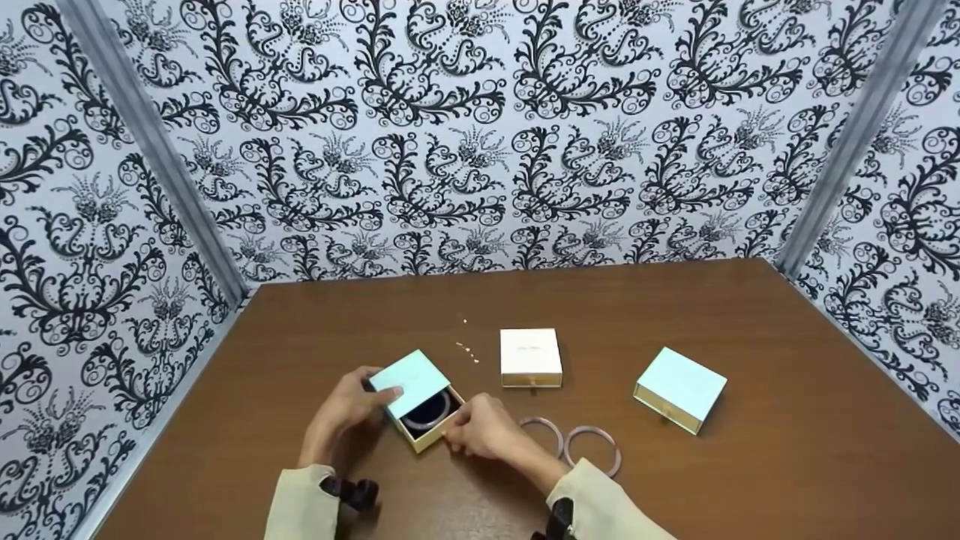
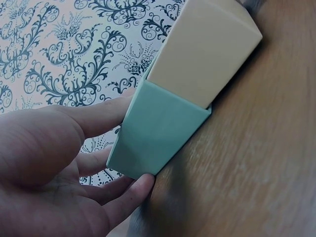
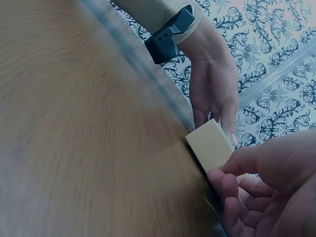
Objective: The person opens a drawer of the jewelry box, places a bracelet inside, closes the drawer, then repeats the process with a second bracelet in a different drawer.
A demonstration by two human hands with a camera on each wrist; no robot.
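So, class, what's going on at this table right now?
A person is working on a small drawer-style box. The left hand holds its mint sleeve, while the right hand grips the tan drawer, partly slid out with a bangle inside. Two more bangles and two closed boxes lie nearby.

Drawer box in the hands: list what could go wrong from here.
1. The bangle lies in the half-open tray; if the sleeve slides askew, it might catch the bangle.
2. The right hand works close to two loose bangles; a wrist sweep could knock them.
3. The left hand grips only the sleeve's end, so the box could skid.
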